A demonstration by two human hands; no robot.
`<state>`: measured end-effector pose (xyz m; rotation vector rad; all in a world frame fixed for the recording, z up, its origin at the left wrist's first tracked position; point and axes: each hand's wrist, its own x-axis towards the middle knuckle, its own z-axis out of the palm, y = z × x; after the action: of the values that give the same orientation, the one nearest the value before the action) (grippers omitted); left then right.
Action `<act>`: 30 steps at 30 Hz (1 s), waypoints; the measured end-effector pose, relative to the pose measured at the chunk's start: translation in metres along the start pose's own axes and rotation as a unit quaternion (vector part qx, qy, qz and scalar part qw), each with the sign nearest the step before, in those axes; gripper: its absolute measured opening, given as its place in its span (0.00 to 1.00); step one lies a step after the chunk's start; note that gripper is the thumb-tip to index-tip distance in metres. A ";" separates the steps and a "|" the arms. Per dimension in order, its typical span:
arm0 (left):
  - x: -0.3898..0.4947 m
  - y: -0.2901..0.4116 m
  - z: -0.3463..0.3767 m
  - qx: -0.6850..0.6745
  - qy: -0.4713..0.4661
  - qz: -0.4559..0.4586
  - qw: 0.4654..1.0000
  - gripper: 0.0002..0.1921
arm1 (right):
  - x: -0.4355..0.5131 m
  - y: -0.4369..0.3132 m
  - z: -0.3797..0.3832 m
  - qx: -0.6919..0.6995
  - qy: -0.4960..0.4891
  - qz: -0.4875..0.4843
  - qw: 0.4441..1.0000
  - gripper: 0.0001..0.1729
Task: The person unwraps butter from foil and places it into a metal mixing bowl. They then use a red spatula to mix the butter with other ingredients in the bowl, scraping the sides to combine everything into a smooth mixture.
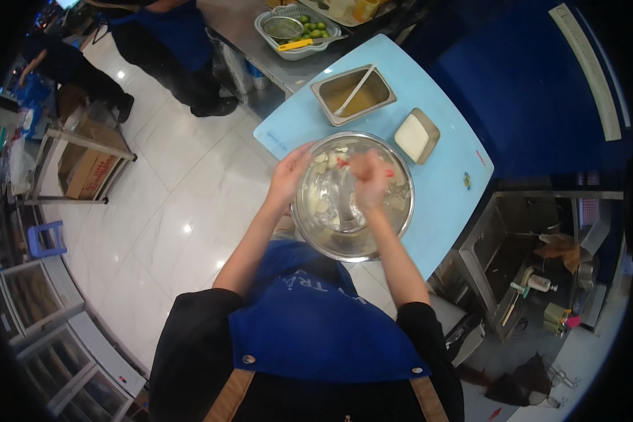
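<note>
A round stainless steel mixing bowl [352, 247] is in front of me, partly over the corner of a light blue tabletop [446, 211]. My left hand [290, 176] grips the bowl's left rim. Over the inside of the bowl is my right hand [370, 179], blurred by motion with its fingers curled. Small red patches show on both sides of those fingers; whether they are held cannot be made out. Pale pieces [322, 158] cling to the bowl's inner wall. Behind the bowl, a rectangular metal pan [320, 108] holds yellowish liquid and a white spoon [356, 89]. A smaller metal container [430, 132] of white contents stands right of it.
On the steel counter [232, 21] a grey basket [264, 45] holds green citrus fruits, a strainer [283, 28] and a yellow-handled knife [295, 45]. Two people [158, 47] stand at upper left. A metal sink [498, 253] is at right, glass-topped freezers [74, 358] at lower left.
</note>
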<state>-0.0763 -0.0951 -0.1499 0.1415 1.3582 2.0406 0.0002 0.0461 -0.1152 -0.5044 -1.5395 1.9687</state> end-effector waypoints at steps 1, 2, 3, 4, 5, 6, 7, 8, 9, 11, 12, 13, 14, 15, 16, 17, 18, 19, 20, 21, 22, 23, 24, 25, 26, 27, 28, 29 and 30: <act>0.002 -0.001 0.000 0.004 -0.006 0.003 1.000 0.20 | -0.006 0.008 0.011 -0.016 -0.051 0.010 0.999 0.26; 0.005 -0.002 -0.001 0.006 -0.012 0.013 1.000 0.19 | -0.020 0.011 0.013 0.011 -0.152 0.062 0.986 0.24; 0.007 -0.002 -0.001 0.019 -0.004 0.021 1.000 0.20 | -0.034 0.012 0.011 -0.048 -0.204 0.093 0.973 0.23; 0.007 -0.003 -0.002 0.029 0.003 0.033 0.999 0.20 | -0.046 0.012 0.007 -0.092 -0.276 0.092 0.952 0.23; 0.009 -0.003 -0.002 0.043 0.016 0.032 0.998 0.20 | -0.059 0.009 0.002 -0.086 -0.290 0.126 0.945 0.22; 0.009 -0.003 -0.003 0.036 0.003 0.033 0.999 0.20 | -0.067 0.006 -0.006 -0.071 -0.314 0.139 0.937 0.22; 0.010 -0.002 -0.004 0.033 -0.005 0.023 0.999 0.20 | -0.073 0.001 -0.014 -0.055 -0.336 0.150 0.928 0.22; 0.012 0.000 -0.005 0.030 -0.013 0.015 0.999 0.19 | -0.077 -0.005 -0.022 -0.020 -0.329 0.168 0.929 0.24; 0.013 0.002 -0.005 0.036 -0.025 0.019 0.999 0.19 | -0.077 -0.013 -0.030 0.016 -0.324 0.183 0.928 0.26; 0.014 0.006 -0.006 0.051 -0.045 0.024 0.997 0.19 | -0.069 -0.027 -0.044 0.071 -0.246 0.267 0.929 0.28; 0.014 0.007 -0.006 0.052 -0.039 0.013 0.998 0.19 | -0.060 -0.033 -0.049 0.090 -0.199 0.321 0.921 0.29; 0.014 0.008 -0.005 0.054 -0.034 0.000 0.998 0.19 | -0.047 -0.038 -0.054 0.147 -0.163 0.339 0.915 0.29; 0.015 0.009 -0.004 0.053 -0.030 -0.013 0.998 0.19 | -0.032 -0.040 -0.056 0.214 -0.183 0.317 0.906 0.29; 0.014 0.008 -0.003 0.061 -0.035 -0.001 0.998 0.19 | -0.021 -0.039 -0.054 0.186 -0.140 0.262 0.937 0.29; 0.014 0.007 -0.002 0.066 -0.041 0.010 0.997 0.19 | -0.013 -0.036 -0.050 0.166 -0.124 0.177 0.962 0.28; 0.014 0.006 -0.002 0.072 -0.044 0.020 0.996 0.19 | -0.011 -0.031 -0.043 0.147 -0.100 0.093 0.980 0.27; 0.013 0.004 -0.001 0.081 -0.040 0.027 0.996 0.19 | -0.015 -0.021 -0.031 0.032 -0.109 0.054 0.992 0.27; 0.012 0.002 0.000 0.090 -0.033 0.033 0.995 0.19 | -0.021 -0.011 -0.018 -0.082 -0.111 0.018 0.990 0.26; 0.012 0.001 0.001 0.100 -0.027 0.038 0.994 0.19 | -0.030 -0.002 -0.007 -0.096 -0.205 -0.002 0.974 0.26; 0.012 0.000 0.001 0.098 -0.024 0.031 0.994 0.19 | -0.040 0.004 -0.001 -0.114 -0.305 -0.014 0.945 0.26; 0.012 0.000 0.001 0.094 -0.020 0.027 0.995 0.19 | -0.049 0.005 -0.003 -0.127 -0.334 -0.002 0.934 0.26; 0.012 0.000 0.000 0.091 -0.015 0.023 0.995 0.19 | -0.059 0.004 -0.007 -0.146 -0.372 0.017 0.917 0.26; 0.013 0.000 0.000 0.089 -0.019 0.014 0.996 0.19 | -0.069 0.002 -0.011 -0.183 -0.413 0.045 0.891 0.25; 0.013 0.001 0.000 0.087 -0.023 0.008 0.996 0.19 | -0.076 -0.003 -0.020 -0.100 -0.394 0.091 0.909 0.26; 0.014 0.002 0.000 0.084 -0.028 0.004 0.996 0.19 | -0.080 -0.010 -0.032 -0.038 -0.378 0.142 0.914 0.27; 0.014 0.003 0.000 0.084 -0.032 0.007 0.996 0.19 | -0.084 -0.017 -0.043 0.030 -0.350 0.175 0.920 0.27; 0.014 0.004 0.000 0.084 -0.036 0.008 0.996 0.19 | -0.088 -0.025 -0.053 0.034 -0.273 0.238 0.931 0.28; 0.014 0.005 0.001 0.082 -0.046 0.019 0.995 0.18 | -0.091 -0.034 -0.062 0.052 -0.195 0.276 0.940 0.29; 0.013 0.005 0.002 0.077 -0.037 0.014 0.996 0.18 | -0.088 -0.040 -0.070 0.088 -0.154 0.276 0.945 0.30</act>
<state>-0.0881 -0.0872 -0.1481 0.3042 1.4743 1.9324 0.1184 0.0473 -0.1001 -0.6237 -1.4874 2.6967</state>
